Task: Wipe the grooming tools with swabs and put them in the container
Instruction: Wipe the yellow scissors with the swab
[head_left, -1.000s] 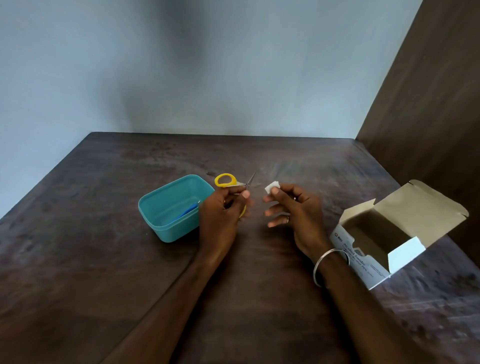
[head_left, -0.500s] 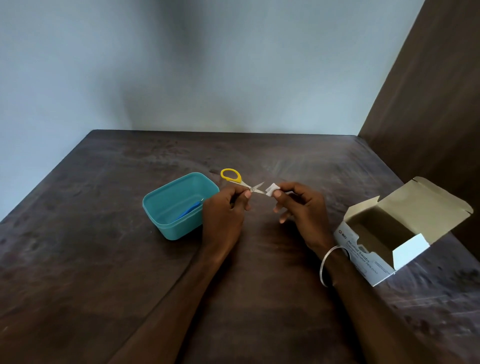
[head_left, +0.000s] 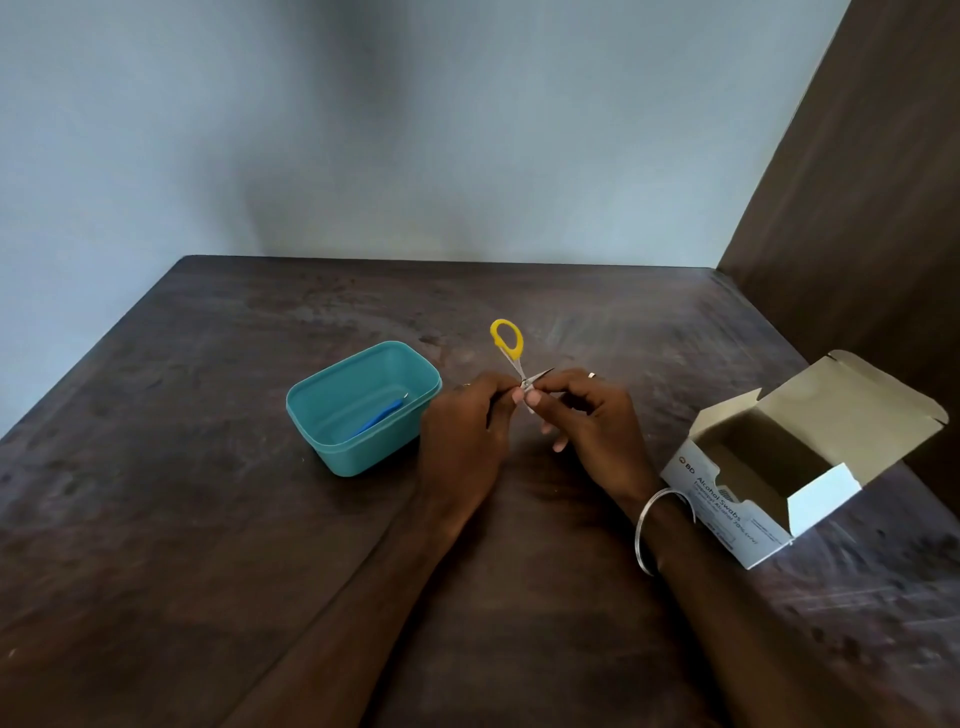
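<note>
- The left hand (head_left: 460, 431) pinched the scissors (head_left: 511, 349) at the pivot, yellow loop pointing away.
- The right hand (head_left: 592, 431) pinched the blades (swab hidden under its fingers).
- The container (head_left: 358, 410) sat just left of the left hand, the box (head_left: 779, 467) right of the right.

Bare forearms, no sleeves. Thin silver bangle (head_left: 655, 525) circling the right wrist, toward 4 o'clock; slim ring (head_left: 591, 375) on a right hand (head_left: 597, 431) finger.

Non-task items in view
Dark wooden tabletop (head_left: 218, 519) met a pale wall (head_left: 363, 130) at its far edge; brown wood panel (head_left: 872, 208) stood along its right edge.
</note>
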